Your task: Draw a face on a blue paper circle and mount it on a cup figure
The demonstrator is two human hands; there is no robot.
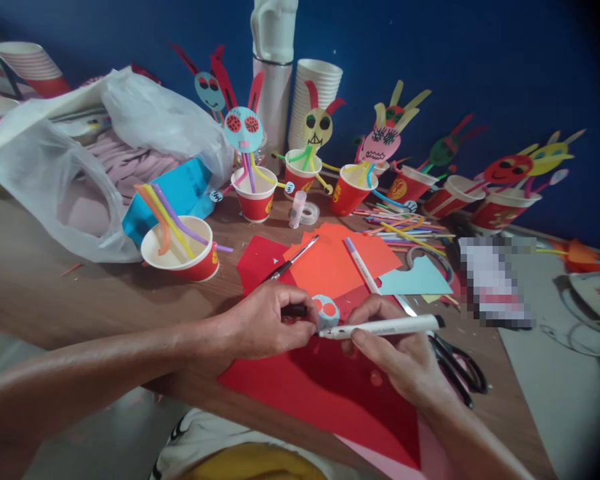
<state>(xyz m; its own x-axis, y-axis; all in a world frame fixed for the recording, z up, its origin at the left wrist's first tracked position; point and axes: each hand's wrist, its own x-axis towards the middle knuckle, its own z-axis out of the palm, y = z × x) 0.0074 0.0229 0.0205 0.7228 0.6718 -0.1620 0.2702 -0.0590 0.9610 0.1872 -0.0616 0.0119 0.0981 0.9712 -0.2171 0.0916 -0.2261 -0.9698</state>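
Light-blue paper face (327, 308) with two red eyes sits between the two hands, above a red paper sheet (330, 400). It lies just beyond the left hand's thumb and forefinger, which look pinched on its lower left edge; that hand (267, 320) also has a dark, short object (294, 311), perhaps a pen cap, tucked in its curled fingers. The right hand (397, 347) grasps a white marker (385, 327), thumb along the near side of the barrel. The marker's long axis runs nearly left to right across the view, its tip end pointing left and its black-ended tail out to the right. That tip end meets the face's lower edge right by the left fingertips, so the left hand is nearer to the face. Whether the tip touches paper, I cannot tell.
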